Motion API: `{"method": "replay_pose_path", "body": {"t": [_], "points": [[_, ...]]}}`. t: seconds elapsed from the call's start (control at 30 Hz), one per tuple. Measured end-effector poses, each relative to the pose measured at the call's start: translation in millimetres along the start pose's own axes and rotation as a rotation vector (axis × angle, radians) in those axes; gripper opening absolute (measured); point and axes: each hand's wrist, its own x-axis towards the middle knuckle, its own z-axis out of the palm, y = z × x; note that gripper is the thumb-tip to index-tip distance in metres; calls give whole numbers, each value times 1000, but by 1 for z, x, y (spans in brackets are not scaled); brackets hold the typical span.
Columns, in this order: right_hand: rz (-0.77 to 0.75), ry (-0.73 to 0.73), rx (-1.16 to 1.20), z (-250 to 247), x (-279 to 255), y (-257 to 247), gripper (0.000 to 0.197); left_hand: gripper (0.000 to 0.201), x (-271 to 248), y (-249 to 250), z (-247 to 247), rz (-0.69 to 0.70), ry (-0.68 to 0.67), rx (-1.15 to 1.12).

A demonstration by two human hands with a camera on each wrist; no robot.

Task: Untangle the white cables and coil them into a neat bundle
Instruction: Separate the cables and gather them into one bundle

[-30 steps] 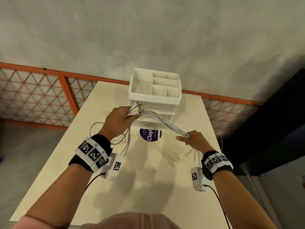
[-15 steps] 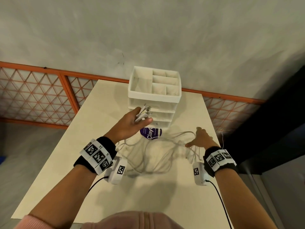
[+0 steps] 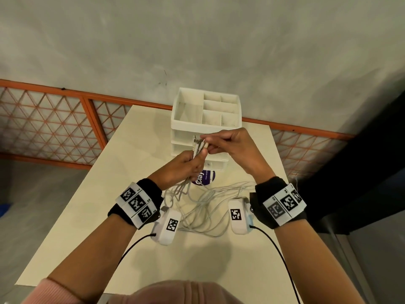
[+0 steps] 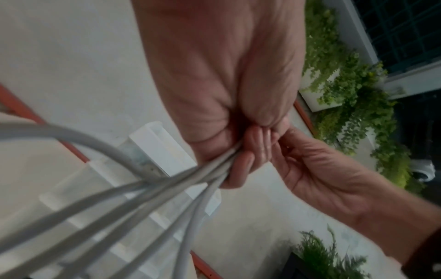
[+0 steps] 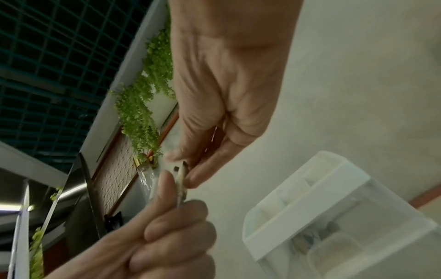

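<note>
Several white cables (image 3: 202, 206) lie in loose tangled loops on the cream table (image 3: 92, 216) and rise into my left hand (image 3: 198, 155). That hand grips them as a bunch just below their plug ends (image 3: 199, 143), in front of the white organizer. In the left wrist view the cables (image 4: 167, 188) run out from under its curled fingers (image 4: 238, 166). My right hand (image 3: 206, 143) has come across and pinches the plug ends between thumb and forefinger. The right wrist view shows one plug (image 5: 181, 172) between those fingertips (image 5: 190, 181), just above my left hand (image 5: 167, 226).
A white drawer organizer (image 3: 206, 126) with open top compartments stands at the table's far end, right behind my hands. A purple round label (image 3: 206, 177) lies under them. An orange lattice fence (image 3: 43, 119) and a grey wall lie beyond. The table's right edge (image 3: 282, 194) is near my right wrist.
My right hand let go of the stretched cables at the right and moved up-left to the plug ends. The cables dropped slack onto the table. My left hand kept its grip.
</note>
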Motion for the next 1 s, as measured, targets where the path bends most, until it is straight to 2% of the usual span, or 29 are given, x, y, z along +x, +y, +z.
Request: {"method": "replay_pose_path", "body": {"t": [0.07,0.1,0.17,0.23,0.3,0.43,0.5,0.57,0.67,0.77,0.87,1.0], "points": [[6,31,6,5,-2,4,41,46,1,4,1,13,40,-125],[26,-3,-26,8,-4,7,52,47,1,7,3,26,68,-202],[91,-191,-124,16,-7,18,56,50,3,13,6,68,129,-337],[169,-427,-163,30,-12,34,37,49,4,20,5,98,183,-462],[183,-522,-153,40,-18,45,8,48,4,25,-2,122,243,-531],[193,-371,-99,29,-20,49,18,51,0,23,-28,166,466,-648],[196,-378,-114,24,-18,47,25,54,-1,21,-34,181,515,-722],[199,-425,-146,26,-16,41,25,55,-1,22,-33,188,502,-733],[178,-468,-175,34,-16,42,16,54,1,26,-27,191,478,-687],[173,-442,-185,34,-17,48,9,51,0,25,-24,188,463,-654],[131,-424,-336,32,-14,54,11,50,-2,25,-19,171,447,-656],[140,-319,-441,24,-12,59,2,50,-3,37,-16,195,441,-648]]}}
